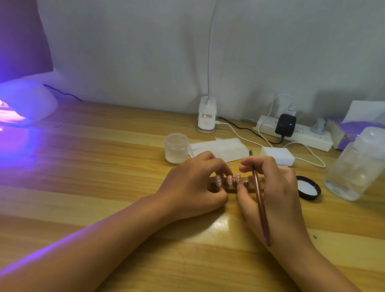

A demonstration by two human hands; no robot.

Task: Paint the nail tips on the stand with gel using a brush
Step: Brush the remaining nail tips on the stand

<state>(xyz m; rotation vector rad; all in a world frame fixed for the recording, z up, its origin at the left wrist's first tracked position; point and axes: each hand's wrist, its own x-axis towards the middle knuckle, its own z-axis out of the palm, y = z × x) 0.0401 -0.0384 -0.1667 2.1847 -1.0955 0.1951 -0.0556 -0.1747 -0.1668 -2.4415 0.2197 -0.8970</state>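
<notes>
Glossy striped wood makes up the table, where a small brown stand carrying pink, white-dotted nail tips sits between the hands. Left hand curls its fingers around the stand's left end; right hand pinches its right end while gripping a slim coppery brush, bristles pointing away. Judging by the dots, colour is on at least three tips, but the frosted gel jar stands open beside its black lid, so painting seems unfinished.
</notes>
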